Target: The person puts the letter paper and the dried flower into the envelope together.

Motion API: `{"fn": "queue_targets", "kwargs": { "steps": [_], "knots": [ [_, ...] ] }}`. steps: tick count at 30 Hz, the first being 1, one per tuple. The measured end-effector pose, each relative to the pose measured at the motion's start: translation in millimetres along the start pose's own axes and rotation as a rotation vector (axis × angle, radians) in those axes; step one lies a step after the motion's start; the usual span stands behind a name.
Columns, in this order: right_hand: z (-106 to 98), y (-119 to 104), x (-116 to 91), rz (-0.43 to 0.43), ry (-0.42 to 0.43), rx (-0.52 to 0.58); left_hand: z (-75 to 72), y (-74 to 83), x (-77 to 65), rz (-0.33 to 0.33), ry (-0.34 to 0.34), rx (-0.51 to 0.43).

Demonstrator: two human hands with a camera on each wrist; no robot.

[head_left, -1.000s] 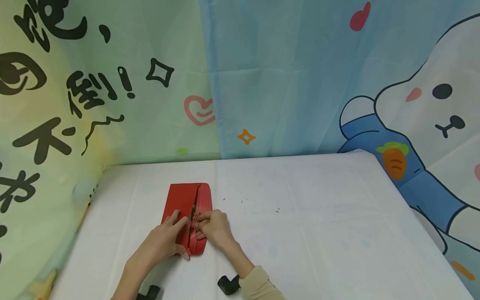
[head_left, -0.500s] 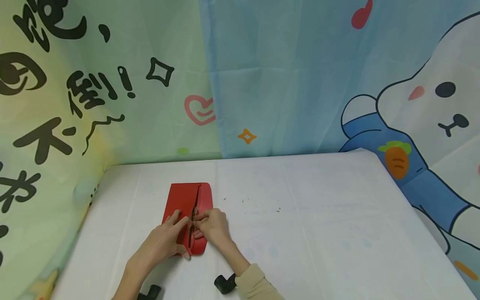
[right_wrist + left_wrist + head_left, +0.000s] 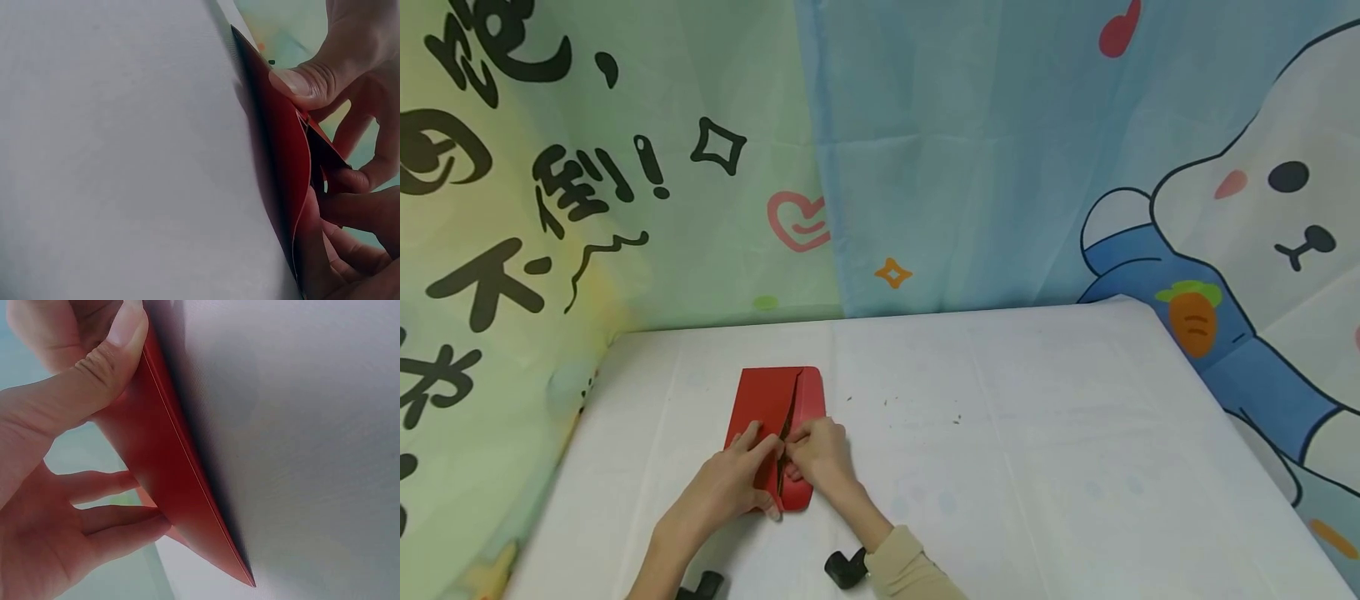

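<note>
A red envelope (image 3: 767,396) lies on the white table, its flap (image 3: 811,392) turned out to the right and its long slit parted. My left hand (image 3: 726,487) grips the near left part, thumb at the near edge and fingers over the front panel. In the left wrist view the left thumb (image 3: 103,369) presses the envelope's red side (image 3: 169,456). My right hand (image 3: 822,454) has its fingers curled at the slit. In the right wrist view, right fingers (image 3: 312,240) reach between the red layers; I cannot tell whether they pinch anything there.
A few small dark crumbs (image 3: 957,418) are scattered right of the envelope on the white cloth (image 3: 1037,458). Black devices (image 3: 846,569) sit at both wrists. A printed curtain (image 3: 925,167) stands behind the table and along its left side.
A small golden, chain-like thing that showed in the slit beside the right fingers is out of sight. The right hand has shifted slightly left, its fingers deeper at the slit. The left hand stays put.
</note>
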State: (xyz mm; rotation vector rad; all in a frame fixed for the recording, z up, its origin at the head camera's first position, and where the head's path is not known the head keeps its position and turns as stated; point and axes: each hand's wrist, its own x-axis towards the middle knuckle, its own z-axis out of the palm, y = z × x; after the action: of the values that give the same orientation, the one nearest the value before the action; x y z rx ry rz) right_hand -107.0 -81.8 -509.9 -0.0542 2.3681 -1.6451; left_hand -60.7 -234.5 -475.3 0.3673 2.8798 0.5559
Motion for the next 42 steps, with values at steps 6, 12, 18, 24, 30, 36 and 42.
{"fn": "queue_targets", "kwargs": {
  "steps": [6, 12, 18, 24, 30, 36, 42],
  "knots": [
    [3.0, -0.7, 0.4, -0.033, 0.009, -0.068, -0.5, 0.7, 1.2, -0.013, -0.011, -0.002],
    [1.9, 1.9, -1.2, -0.142, -0.066, -0.137, -0.7, 1.0, 1.6, -0.034, -0.031, -0.005],
    [-3.3, 6.1, -4.0, -0.206, -0.208, -0.112, -0.9, 1.6, 0.3, -0.038, -0.035, -0.009],
    [-7.3, 8.9, -4.5, -0.103, -0.375, 0.012, -1.3, 2.2, -0.9, -0.019, -0.025, -0.004],
    [-13.1, 7.7, -7.4, -0.049, -0.412, 0.061, -1.1, 2.9, -0.5, -0.007, -0.015, -0.001],
    [-15.2, 7.2, -9.0, -0.076, -0.348, 0.098, -1.7, 3.9, 0.0, -0.017, -0.024, 0.000],
    [-15.5, 8.9, -7.9, -0.232, -0.180, -0.041, -0.8, 4.7, -0.9, -0.042, -0.036, -0.016]
  ]
}}
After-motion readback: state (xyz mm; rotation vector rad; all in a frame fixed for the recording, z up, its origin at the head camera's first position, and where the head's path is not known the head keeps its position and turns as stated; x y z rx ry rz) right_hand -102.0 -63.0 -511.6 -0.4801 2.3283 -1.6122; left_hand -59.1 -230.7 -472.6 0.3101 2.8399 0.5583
